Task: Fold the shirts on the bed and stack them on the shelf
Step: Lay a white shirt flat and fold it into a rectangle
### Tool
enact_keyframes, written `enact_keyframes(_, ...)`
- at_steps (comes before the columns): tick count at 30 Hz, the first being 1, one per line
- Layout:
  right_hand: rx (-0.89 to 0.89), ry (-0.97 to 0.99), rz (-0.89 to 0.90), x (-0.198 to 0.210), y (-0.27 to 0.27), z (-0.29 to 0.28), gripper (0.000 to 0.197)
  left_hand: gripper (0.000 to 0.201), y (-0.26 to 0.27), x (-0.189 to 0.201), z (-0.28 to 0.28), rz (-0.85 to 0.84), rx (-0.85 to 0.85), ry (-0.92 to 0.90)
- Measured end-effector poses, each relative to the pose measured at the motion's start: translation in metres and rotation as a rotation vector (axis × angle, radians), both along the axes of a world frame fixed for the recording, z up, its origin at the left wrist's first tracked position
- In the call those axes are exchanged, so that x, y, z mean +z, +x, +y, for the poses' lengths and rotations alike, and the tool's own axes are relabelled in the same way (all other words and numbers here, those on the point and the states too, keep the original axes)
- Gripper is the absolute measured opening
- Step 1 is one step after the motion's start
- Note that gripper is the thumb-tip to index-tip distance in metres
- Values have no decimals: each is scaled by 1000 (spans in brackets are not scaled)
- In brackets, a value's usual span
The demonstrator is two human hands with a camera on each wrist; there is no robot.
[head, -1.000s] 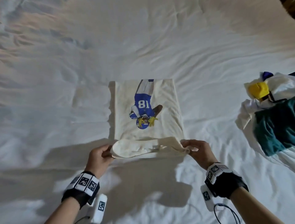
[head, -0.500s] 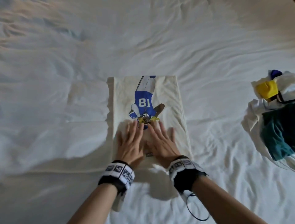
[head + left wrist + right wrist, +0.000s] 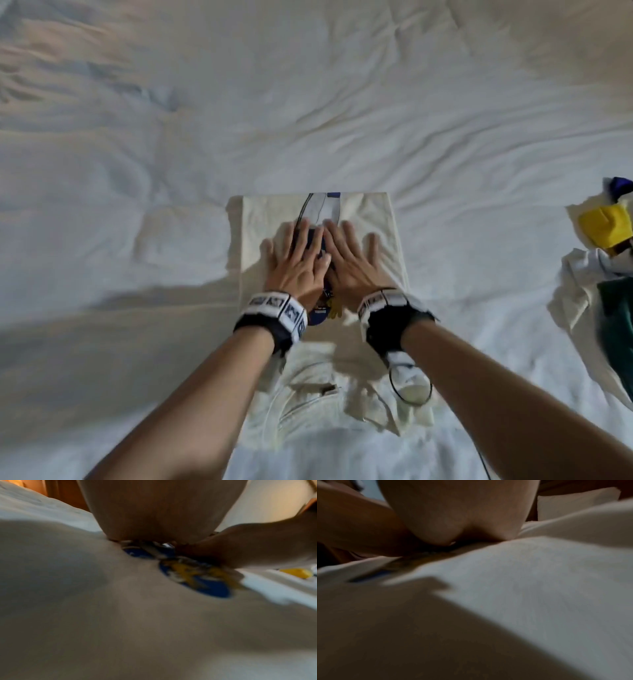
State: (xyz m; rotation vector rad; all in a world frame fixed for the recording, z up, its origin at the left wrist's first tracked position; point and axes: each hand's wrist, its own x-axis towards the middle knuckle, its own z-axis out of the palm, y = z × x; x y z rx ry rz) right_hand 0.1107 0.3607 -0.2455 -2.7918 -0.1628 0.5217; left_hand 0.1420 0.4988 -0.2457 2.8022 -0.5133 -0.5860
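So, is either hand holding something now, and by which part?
Nothing is held. The left hand and right hand lie flat, fingers straight, pressing on the cream shirt over its print.

Dim, warm light with soft shadows across the bed [image 3: 308, 102]; head view curves at edges, both wrist views dark and blurred.

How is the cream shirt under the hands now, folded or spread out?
Partly folded. The cream shirt lies as a narrow strip with straight side edges, both hands pressing flat on it; its collar end near the person is not yet folded over.

Bare forearms, black wrist straps [image 3: 272, 320] with white coded marker tiles, thin black cable [image 3: 411, 394] at right wrist
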Motion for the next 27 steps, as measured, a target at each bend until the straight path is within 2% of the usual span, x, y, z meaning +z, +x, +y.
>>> enact_keyframes(3, -27, -108, -28, -19, 30, -30, 64, 57, 37, -18, 23, -92, -58, 117)
enact_keyframes(8, -329, -60, -12, -19, 17, -63, 68, 57, 39, -15, 72, -47, 234, 137)
enact_keyframes(10, -365, -67, -22, -16, -5, -57, 68, 60, 17, -18, 78, -53, 282, 143)
enact_keyframes(13, -329, -76, -20, -16, -53, -49, 68, 64, -35, -25, 84, -81, 311, 94)
enact_keyframes(15, -339, -77, 3, -18, -88, -51, 74, 68, -72, -25, 91, -94, 313, 81)
enact_keyframes(21, -454, -80, -20, -2, -163, -55, 81, 74, -143, -5, 117, -2, 300, 57)
enact_keyframes(24, -538, 24, -59, 15, -184, -49, 79, 61, -160, 22, 120, 9, 394, -62)
enact_keyframes(27, -723, 245, 89, 25, -196, -45, 66, 34, -162, 48, 119, 164, 616, -174)
